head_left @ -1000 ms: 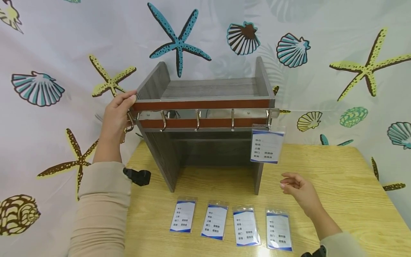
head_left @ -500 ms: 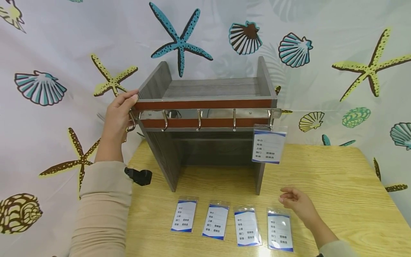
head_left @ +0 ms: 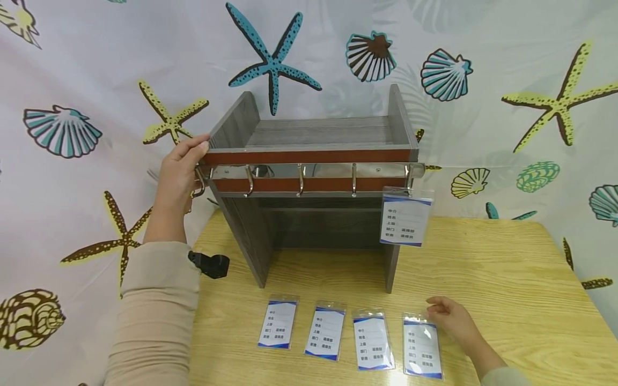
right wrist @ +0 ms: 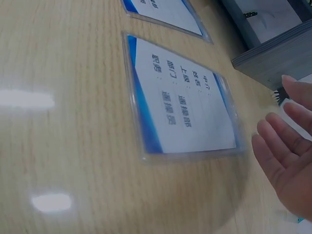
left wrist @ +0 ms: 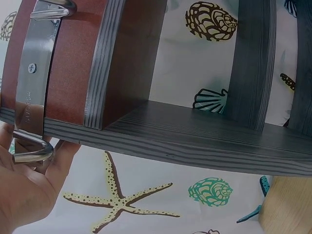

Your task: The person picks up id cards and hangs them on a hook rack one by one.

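Note:
My left hand (head_left: 176, 166) grips the upper left corner of a grey wooden shelf (head_left: 318, 134) with a red-brown front. A metal hook rail (head_left: 325, 171) runs across that front; in the left wrist view its end hook (left wrist: 34, 151) overlaps my palm. From the rightmost hook hangs a clear-sleeved name badge (head_left: 406, 220). My right hand (head_left: 451, 319), fingers loosely bent and holding nothing, is low over the table, right at the top corner of the rightmost lying badge (head_left: 422, 348). In the right wrist view the fingers stand apart from that badge (right wrist: 185, 107).
Three more badges lie in a row to its left: one badge (head_left: 373, 340), another badge (head_left: 325, 331) and the leftmost badge (head_left: 278, 323). They rest on a wood-grain table (head_left: 492, 268) before the shelf. A cloth (head_left: 328, 32) printed with starfish and shells hangs behind.
My right hand has moved down to the top edge of the rightmost lying badge. The left hand keeps its hold on the shelf corner, and the badges have stayed in place.

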Motion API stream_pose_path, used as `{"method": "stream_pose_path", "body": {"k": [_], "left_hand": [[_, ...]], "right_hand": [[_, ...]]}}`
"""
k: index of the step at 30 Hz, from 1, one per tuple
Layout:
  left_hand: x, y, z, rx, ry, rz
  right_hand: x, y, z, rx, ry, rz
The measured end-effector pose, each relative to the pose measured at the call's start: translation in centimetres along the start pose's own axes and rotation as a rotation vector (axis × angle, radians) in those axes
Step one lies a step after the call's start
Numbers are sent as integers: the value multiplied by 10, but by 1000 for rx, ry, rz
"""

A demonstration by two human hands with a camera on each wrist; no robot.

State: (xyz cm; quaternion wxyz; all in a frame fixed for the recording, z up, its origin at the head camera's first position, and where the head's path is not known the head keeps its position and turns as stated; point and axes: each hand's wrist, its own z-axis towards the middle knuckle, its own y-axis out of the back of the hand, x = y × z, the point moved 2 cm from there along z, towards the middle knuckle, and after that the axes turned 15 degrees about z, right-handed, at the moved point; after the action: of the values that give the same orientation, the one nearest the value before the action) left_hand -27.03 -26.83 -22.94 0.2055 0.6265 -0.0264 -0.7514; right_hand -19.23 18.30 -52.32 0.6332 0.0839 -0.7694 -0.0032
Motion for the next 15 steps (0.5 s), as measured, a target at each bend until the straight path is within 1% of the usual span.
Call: {"method": "stream_pose_path", "body": {"k": [4, 10, 15], "left_hand": [[0, 0, 0, -1, -3, -5], [0, 0, -1, -8, 5, 1], [0, 0, -1, -3, -2, 3]], "right_hand": [[-6, 1, -1, 8, -12, -42], [-12, 2, -3, 18, -6, -139], [-16, 2, -3, 24, 0, -205]]}}
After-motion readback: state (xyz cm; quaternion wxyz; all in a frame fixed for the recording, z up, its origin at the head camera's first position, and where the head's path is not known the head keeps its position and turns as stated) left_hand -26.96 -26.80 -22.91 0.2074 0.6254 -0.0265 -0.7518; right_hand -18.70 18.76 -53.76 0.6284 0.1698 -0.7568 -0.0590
